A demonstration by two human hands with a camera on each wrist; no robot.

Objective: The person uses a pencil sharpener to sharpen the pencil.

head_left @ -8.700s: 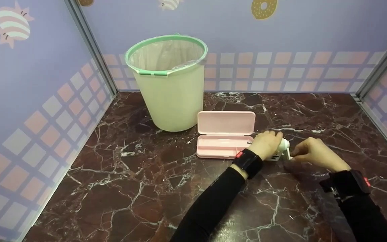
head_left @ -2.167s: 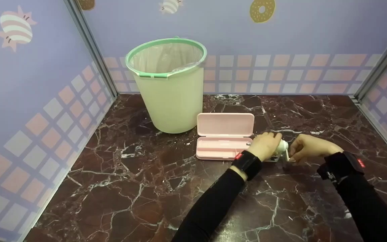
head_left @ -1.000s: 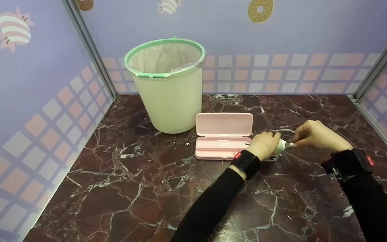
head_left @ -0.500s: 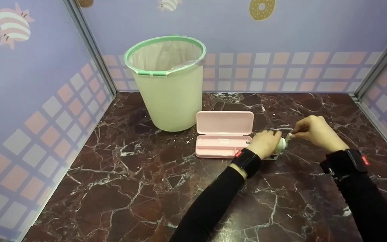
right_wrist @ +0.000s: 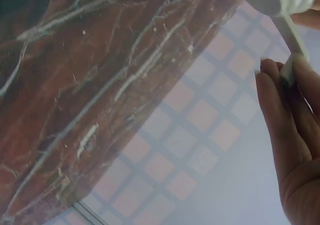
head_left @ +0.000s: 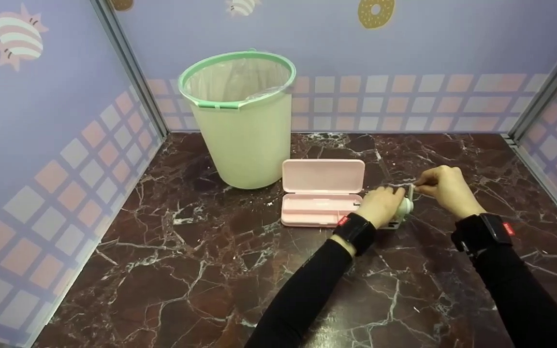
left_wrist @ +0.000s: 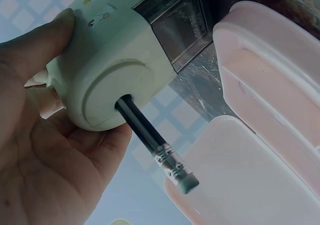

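Note:
A pale green, hand-cranked pencil sharpener (left_wrist: 117, 60) sits on the marbled table, right of the pink pencil case. My left hand (head_left: 381, 207) grips its body from above, fingers wrapped round it. A dark pencil (left_wrist: 142, 125) with a metal ferrule and grey-green eraser sticks out of the sharpener's hole; its tip is hidden inside. The sharpener has a clear shavings drawer (left_wrist: 182, 27). At its right side, my right hand (head_left: 445, 188) pinches the knob of the crank (right_wrist: 290, 40) between thumb and fingers. The crank arm points upward in the head view.
An open pink pencil case (head_left: 310, 217) lies just left of the sharpener, its lid raised behind it. Farther back on the left stands a pale green bin (head_left: 249, 145) with a plastic liner. Patterned walls (head_left: 428, 48) enclose the table's back and sides.
The right hand has carried the crank round from low, through pointing right, to pointing up. The left hand keeps its grip on the sharpener, and the pencil case stays in place.

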